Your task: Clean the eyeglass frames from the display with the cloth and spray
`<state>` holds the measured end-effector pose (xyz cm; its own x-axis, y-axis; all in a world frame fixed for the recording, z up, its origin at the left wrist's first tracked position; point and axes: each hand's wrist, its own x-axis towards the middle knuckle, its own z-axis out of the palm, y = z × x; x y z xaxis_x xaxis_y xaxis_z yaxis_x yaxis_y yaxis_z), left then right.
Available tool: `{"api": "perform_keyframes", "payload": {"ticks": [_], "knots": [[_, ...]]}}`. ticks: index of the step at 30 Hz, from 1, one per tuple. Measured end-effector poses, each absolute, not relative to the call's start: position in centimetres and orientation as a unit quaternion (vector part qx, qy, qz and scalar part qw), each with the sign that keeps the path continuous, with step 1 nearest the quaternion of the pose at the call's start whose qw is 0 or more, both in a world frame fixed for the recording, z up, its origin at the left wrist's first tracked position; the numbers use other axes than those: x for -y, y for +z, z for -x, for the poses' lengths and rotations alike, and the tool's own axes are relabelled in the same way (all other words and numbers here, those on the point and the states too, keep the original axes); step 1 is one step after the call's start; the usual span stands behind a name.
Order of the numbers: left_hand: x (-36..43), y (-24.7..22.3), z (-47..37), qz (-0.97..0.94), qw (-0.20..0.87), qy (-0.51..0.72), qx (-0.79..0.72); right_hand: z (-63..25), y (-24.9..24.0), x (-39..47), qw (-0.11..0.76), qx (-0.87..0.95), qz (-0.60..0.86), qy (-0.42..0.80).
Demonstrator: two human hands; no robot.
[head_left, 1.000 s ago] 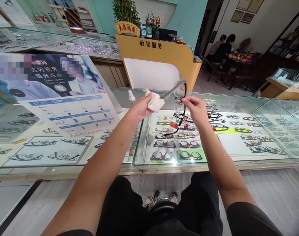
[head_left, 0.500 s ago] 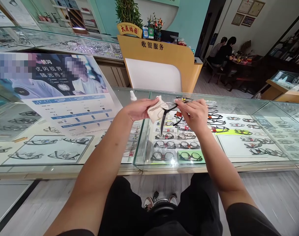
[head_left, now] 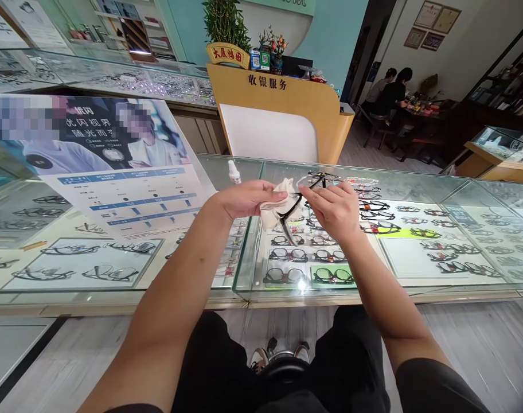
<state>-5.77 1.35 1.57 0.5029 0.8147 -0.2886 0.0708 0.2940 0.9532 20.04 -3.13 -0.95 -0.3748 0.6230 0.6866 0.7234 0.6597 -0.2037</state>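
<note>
My left hand (head_left: 249,199) is closed on a cream cleaning cloth (head_left: 269,219), with the thumb pressing it from above. The cloth is folded over one end of a pair of eyeglasses (head_left: 292,212), so the lens there is hidden. My right hand (head_left: 335,211) pinches the dark frame of these glasses from the other side. One black temple hangs down between the hands. Both hands are above the glass showcase (head_left: 249,252). Just beyond my left wrist stands a small white bottle (head_left: 234,172).
A large printed sign (head_left: 141,195) leans at the left on the showcase. Rows of spectacle frames (head_left: 288,253) lie under the glass. Beyond is a wooden cashier counter (head_left: 272,97). Two people (head_left: 393,92) sit at a table at the far right.
The cloth has closed over the lens that showed before. The glasses have turned, their black temple swinging to a slant, and my right hand has shifted slightly left and down.
</note>
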Motion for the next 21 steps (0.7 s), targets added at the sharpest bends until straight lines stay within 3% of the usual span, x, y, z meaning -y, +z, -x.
{"api": "perform_keyframes", "payload": {"ticks": [2,5,8,11,13,21], "knots": [[-1.1,1.6,5.6,-0.541,0.687,0.286,-0.393,-19.7,-1.1,3.4,0.407,0.811,0.415,-0.061],[-0.9,1.5,5.1,-0.552,0.689,0.321,-0.343,-18.9,-1.2,4.0,0.509,0.738,0.442,-0.006],[-1.0,1.2,4.5,-0.563,0.682,0.341,-0.319,-18.1,-1.2,4.0,0.602,0.638,0.444,0.183],[-0.9,0.8,4.0,-0.573,0.678,0.331,-0.319,-17.8,-1.1,3.3,0.585,0.575,0.416,0.391],[-0.9,0.6,3.8,-0.572,0.677,0.329,-0.327,-17.9,-1.2,2.7,0.567,0.554,0.398,0.461],[-0.8,-0.1,2.7,-0.511,0.700,0.363,-0.341,-17.8,-1.8,1.7,0.593,0.470,0.378,0.533]]}}
